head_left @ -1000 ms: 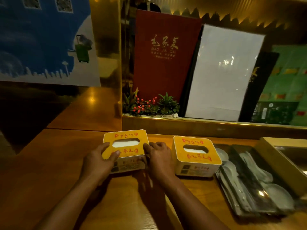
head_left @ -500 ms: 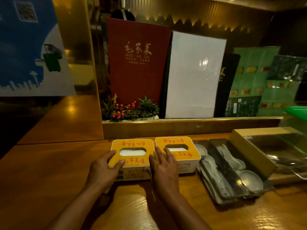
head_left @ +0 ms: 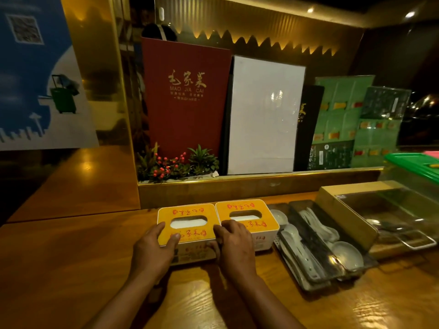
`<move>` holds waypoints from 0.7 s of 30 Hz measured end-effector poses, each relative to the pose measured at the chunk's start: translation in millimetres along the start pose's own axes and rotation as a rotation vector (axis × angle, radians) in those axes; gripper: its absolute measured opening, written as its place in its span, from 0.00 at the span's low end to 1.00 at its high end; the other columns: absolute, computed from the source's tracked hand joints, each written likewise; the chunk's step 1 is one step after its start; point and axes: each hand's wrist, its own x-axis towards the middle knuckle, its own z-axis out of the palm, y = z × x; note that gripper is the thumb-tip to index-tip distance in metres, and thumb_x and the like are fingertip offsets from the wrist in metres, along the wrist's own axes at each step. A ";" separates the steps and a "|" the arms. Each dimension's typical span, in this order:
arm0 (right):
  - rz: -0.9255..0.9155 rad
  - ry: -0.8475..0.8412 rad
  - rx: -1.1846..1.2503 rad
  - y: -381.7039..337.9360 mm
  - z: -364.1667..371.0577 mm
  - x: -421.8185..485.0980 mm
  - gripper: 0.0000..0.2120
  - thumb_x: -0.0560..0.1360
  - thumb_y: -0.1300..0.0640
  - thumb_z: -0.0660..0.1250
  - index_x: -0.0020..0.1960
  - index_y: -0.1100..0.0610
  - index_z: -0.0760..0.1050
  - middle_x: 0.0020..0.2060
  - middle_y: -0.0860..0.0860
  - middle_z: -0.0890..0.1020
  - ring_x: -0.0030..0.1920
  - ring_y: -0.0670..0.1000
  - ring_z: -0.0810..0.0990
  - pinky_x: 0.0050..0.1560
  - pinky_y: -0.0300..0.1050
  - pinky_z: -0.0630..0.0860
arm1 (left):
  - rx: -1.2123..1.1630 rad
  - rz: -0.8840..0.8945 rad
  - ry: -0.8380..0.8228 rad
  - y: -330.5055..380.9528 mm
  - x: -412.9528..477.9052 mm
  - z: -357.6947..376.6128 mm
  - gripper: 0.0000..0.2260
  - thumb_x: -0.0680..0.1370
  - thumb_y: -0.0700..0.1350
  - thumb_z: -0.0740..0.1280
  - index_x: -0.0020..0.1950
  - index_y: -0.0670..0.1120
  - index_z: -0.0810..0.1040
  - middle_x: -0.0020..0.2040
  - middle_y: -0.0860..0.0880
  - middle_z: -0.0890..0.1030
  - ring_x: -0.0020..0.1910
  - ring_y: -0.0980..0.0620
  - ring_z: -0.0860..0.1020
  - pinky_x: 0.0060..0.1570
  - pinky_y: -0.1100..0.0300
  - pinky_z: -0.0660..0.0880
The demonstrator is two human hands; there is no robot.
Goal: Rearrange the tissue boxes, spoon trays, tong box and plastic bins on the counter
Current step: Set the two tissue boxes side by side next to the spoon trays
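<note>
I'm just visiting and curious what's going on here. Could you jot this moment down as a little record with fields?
Setting: wooden counter, dim warm light
Left hand: grips the left tissue box at its left side
Right hand: on that box's right side
Right tissue box: pressed against the left one
Spoon trays: right of the boxes, holding white spoons
Tong box: farther right, clear lid
Green-lidded bin: far right

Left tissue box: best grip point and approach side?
Grip the left tissue box by its two short side walls, coming from the front edge of the counter. The right tissue box crowds its right wall, so fingers fit only at the near corner there; the tissue slot offers no hold.
</note>
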 end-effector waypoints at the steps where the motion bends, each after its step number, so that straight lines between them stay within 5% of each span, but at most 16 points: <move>1: 0.009 -0.006 0.008 -0.5 0.0 0.1 0.22 0.75 0.42 0.67 0.67 0.47 0.74 0.63 0.48 0.75 0.66 0.52 0.69 0.64 0.51 0.69 | 0.003 0.003 0.001 -0.2 0.0 0.6 0.27 0.76 0.53 0.72 0.73 0.47 0.73 0.70 0.42 0.76 0.64 0.41 0.77 0.53 0.48 0.80; 21: 0.072 0.016 0.018 -3.4 5.8 -3.2 0.21 0.77 0.43 0.66 0.67 0.49 0.75 0.66 0.48 0.75 0.67 0.52 0.68 0.65 0.54 0.70 | 0.027 0.059 -0.039 -4.5 5.6 -1.1 0.29 0.76 0.55 0.71 0.73 0.45 0.72 0.71 0.42 0.75 0.67 0.40 0.74 0.58 0.46 0.78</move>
